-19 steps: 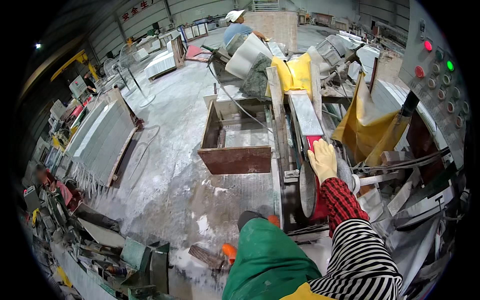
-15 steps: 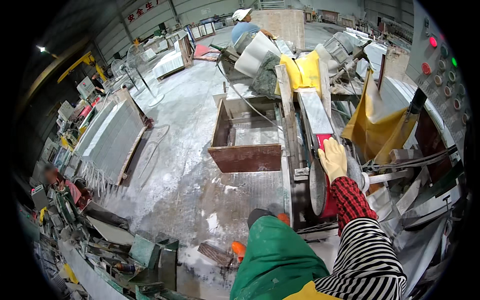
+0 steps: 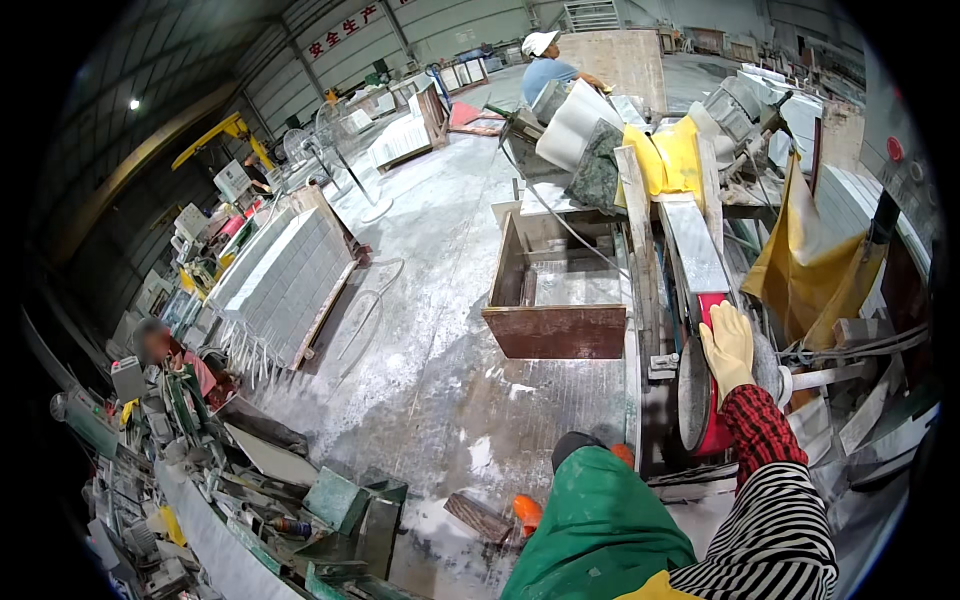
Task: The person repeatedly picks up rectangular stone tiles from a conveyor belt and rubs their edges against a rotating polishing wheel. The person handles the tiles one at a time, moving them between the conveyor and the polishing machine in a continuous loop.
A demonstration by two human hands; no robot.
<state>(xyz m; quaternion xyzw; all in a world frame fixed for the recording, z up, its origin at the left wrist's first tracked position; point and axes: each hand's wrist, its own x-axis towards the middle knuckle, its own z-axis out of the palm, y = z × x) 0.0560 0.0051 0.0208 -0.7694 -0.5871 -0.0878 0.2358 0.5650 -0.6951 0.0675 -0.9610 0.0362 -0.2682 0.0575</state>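
Note:
My right hand (image 3: 728, 345), in a yellow rubber glove with a red checked cuff and a striped sleeve, lies flat on the red drum (image 3: 712, 420) of a stone-working machine. Its fingers are stretched out and point away from me. A grey disc (image 3: 693, 395) stands on edge just left of the drum. Beyond the fingertips a long grey stone strip (image 3: 690, 245) lies on the machine's bed. My left hand is not in view. My green apron (image 3: 595, 530) fills the lower middle.
A rusty brown metal tub (image 3: 560, 330) sits left of the machine. Yellow cloth (image 3: 800, 260) hangs at the right, near a control panel (image 3: 895, 150). Stacked grey slabs (image 3: 290, 270) lean on a rack at left. A person in a white helmet (image 3: 545, 60) works far off, another (image 3: 165, 350) at left. The floor (image 3: 420, 300) is wet with white slurry.
My right hand stays flat on the red drum. The view has shifted a little, with the machine now sitting further right in the picture.

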